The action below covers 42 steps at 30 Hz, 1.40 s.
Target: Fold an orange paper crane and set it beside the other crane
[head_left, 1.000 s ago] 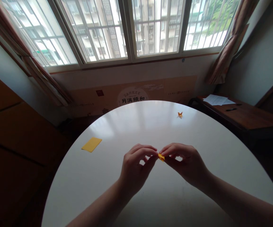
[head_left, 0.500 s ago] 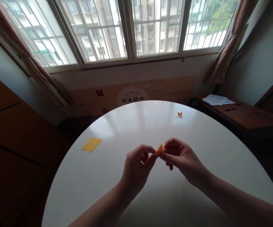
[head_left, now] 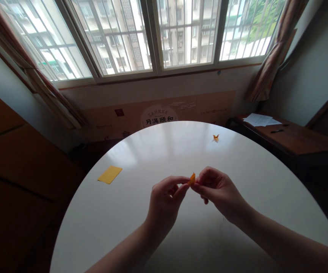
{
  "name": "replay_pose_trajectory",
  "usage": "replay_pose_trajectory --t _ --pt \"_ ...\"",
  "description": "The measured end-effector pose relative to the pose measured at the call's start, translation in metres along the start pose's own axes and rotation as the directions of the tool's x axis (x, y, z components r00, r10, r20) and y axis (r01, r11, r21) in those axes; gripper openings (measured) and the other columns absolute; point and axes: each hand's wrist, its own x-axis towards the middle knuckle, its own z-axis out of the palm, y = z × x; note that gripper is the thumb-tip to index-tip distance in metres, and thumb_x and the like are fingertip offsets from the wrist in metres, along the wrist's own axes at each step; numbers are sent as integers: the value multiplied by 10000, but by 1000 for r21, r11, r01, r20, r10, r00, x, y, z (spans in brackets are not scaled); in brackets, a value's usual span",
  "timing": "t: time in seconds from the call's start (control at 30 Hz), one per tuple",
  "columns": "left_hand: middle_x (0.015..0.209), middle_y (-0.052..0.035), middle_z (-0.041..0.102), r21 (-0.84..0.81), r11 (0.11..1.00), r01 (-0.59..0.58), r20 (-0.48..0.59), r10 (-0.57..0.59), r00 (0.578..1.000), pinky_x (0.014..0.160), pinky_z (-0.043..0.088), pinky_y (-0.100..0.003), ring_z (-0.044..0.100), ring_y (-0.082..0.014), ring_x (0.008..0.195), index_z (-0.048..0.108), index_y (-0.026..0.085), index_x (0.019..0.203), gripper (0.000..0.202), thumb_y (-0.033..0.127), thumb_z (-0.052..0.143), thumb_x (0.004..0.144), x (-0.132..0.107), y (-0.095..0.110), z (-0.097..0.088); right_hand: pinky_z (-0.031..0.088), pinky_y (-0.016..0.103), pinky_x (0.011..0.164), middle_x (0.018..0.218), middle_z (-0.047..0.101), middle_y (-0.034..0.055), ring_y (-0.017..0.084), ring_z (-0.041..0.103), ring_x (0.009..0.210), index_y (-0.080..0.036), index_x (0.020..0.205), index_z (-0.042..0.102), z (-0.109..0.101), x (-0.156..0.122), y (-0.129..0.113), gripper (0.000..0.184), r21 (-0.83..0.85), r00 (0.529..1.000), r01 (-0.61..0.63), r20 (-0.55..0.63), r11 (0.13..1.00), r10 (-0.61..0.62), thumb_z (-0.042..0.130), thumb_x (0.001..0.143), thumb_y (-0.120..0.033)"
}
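Observation:
A tiny folded piece of orange paper is held above the round white table, pinched from both sides. My left hand grips its left edge between thumb and forefinger. My right hand pinches the right edge, its other fingers curled in. The paper stands tilted upward between the fingertips.
A flat yellow paper stack lies near the table's left edge. A small finished orange folded figure sits at the far right of the table. A wooden bench with white sheets and a pen stands to the right.
The paper piece, first held low and flat between my fingertips, has been turned upright and lifted a little. My right hand's fingers have curled in more.

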Motion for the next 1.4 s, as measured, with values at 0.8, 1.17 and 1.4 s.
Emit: replay_pose_trajectory --t 0.8,1.17,1.4 --pt "737 -29 677 -1 997 77 108 -76 991 501 420 -210 523 -102 558 705 179 818 53 211 669 840 4 -10 -3 455 183 413 658 620 -39 83 558 473 -196 780 660 2 1 2 192 -86 1000 25 -11 996 -26 830 739 -274" --pt "578 11 594 -33 981 194 117 -189 975 444 404 -200 482 -91 469 711 160 805 85 243 691 804 5 -2 -3 447 198 410 764 672 -7 75 552 453 -203 823 717 1 0 4 159 -91 999 49 20 995 -47 830 744 -282" --pt "612 12 617 -187 932 310 105 -294 950 404 410 -183 479 -80 467 682 154 800 122 246 742 749 6 0 -2 462 227 438 716 674 14 100 556 480 -198 839 770 -1 -1 0 136 -147 998 48 37 988 -43 804 774 -313"
